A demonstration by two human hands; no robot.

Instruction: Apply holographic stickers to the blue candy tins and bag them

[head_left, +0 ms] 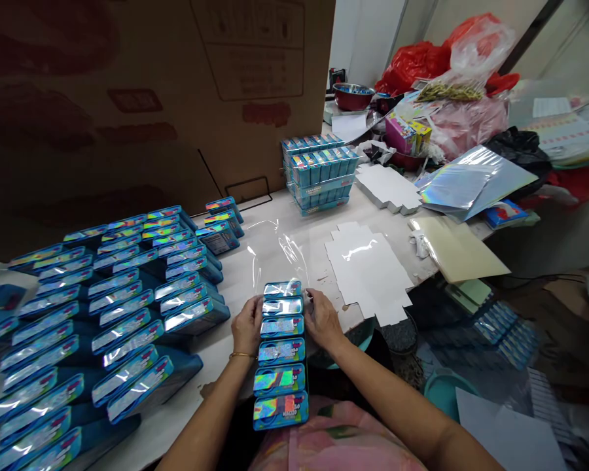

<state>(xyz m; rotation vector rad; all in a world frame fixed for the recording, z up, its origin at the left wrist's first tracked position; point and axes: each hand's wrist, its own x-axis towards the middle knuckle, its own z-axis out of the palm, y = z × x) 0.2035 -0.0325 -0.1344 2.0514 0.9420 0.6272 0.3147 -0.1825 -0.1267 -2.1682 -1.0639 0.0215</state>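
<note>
A row of several small blue boxes with shiny tops runs from the table edge toward my body. Clear plastic film lies flat just beyond the row's far end. My left hand is closed at the left side of the row, near its far end. Opposite it, my right hand is closed, its fingertips pinching what looks like the film's edge beside the boxes. My left fingertips are partly hidden, but they also seem to grip the film.
Many blue boxes stand in rows at left, before a large cardboard carton. Film-wrapped box packs are stacked at the back. White die-cut card sheets lie at right, near clear plastic sheets and red bags.
</note>
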